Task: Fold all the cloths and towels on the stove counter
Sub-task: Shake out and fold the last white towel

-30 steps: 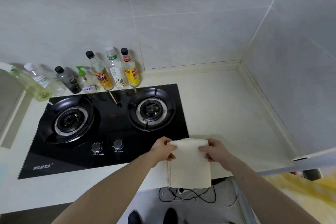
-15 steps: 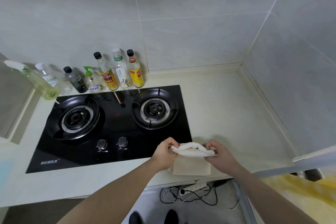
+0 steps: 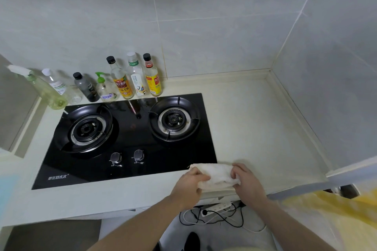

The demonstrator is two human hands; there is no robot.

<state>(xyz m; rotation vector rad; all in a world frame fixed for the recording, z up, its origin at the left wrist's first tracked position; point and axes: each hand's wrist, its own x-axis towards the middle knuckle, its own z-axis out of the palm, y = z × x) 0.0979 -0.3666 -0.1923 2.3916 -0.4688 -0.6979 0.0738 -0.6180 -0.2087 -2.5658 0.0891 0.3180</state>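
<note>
A cream-white cloth [image 3: 219, 175] lies folded into a small thick bundle at the front edge of the pale counter [image 3: 255, 128], just right of the black stove. My left hand [image 3: 189, 185] grips its left end and my right hand [image 3: 247, 183] grips its right end. Both hands press the bundle down onto the counter. The cloth's underside and near edge are hidden by my hands.
A black two-burner gas stove [image 3: 126, 140] fills the counter's left half, with two knobs [image 3: 126, 157] near its front. Several bottles [image 3: 122, 81] stand along the back wall. Tiled walls close the back and right. A power strip and cables [image 3: 214, 212] lie on the floor below.
The cloth hung over the counter's front edge a second ago. My hands lifted its lower part up and folded it over, so it now sits as a shorter bundle on the counter.
</note>
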